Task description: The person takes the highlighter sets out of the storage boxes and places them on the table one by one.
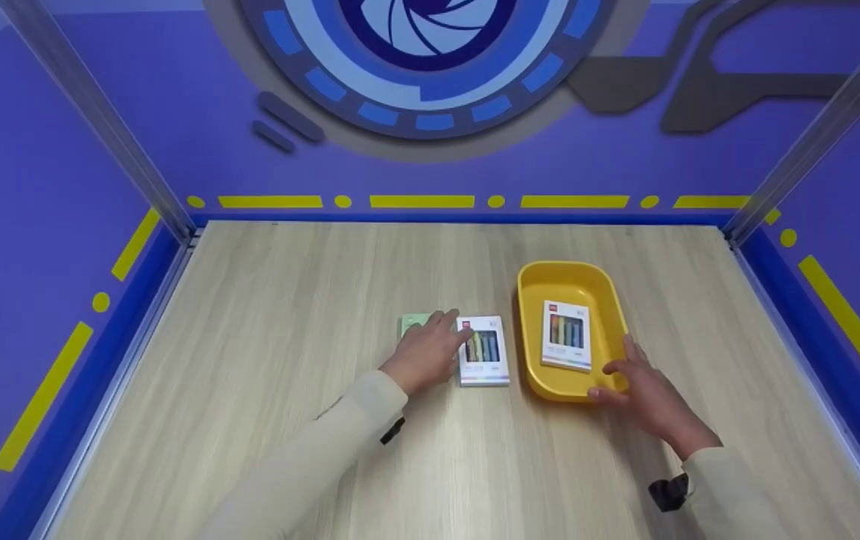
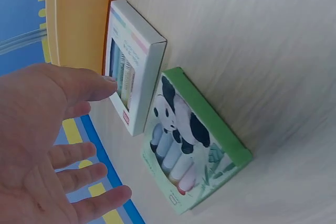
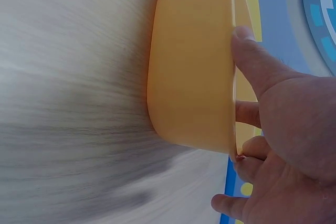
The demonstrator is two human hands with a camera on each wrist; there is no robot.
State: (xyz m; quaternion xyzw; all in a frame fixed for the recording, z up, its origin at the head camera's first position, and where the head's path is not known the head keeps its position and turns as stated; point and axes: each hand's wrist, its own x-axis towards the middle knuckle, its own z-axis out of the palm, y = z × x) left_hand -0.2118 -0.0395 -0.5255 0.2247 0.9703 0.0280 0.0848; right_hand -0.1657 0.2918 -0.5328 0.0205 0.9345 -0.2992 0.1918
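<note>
My left hand hovers over two flat boxes on the table, its fingers loosely spread and holding nothing. Close to its thumb lies a white windowed box of coloured sticks; whether they touch, I cannot tell. Beside that box is a green panda-print box, largely hidden under the hand in the head view. My right hand holds the rim of a yellow plastic tub at its near right corner, thumb and fingers hooked over the edge. Inside the tub lies another white windowed box.
The wood-grain table is enclosed by blue-purple panels with yellow dashes at the back and both sides. Metal posts stand at the back corners.
</note>
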